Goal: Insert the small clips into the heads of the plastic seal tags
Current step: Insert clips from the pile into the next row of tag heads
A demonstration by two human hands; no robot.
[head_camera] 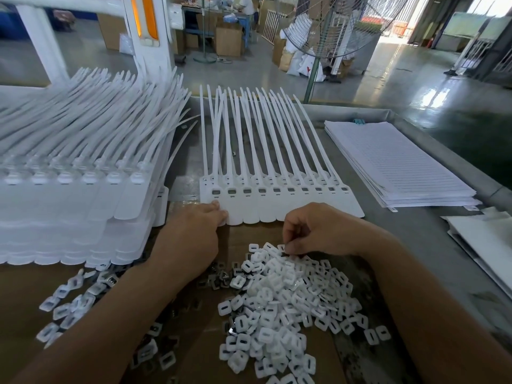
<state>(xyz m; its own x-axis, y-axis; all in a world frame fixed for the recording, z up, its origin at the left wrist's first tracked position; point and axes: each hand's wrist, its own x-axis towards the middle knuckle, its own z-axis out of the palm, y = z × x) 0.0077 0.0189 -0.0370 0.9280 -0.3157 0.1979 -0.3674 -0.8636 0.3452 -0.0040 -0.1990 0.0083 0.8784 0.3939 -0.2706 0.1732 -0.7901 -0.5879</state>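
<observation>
A joined strip of white plastic seal tags lies flat in front of me, tails pointing away, each head showing a small dark slot. My left hand rests on the strip's near left corner, fingertips pressing the first tag. A heap of small white square clips covers the cardboard below. My right hand hovers over the top of that heap, fingers curled, pinching a clip at its fingertips.
A tall stack of tag strips fills the left side. Loose clips lie scattered at the lower left. A pile of lined white sheets sits at the right, more white sheets beyond. A fan stands behind the table.
</observation>
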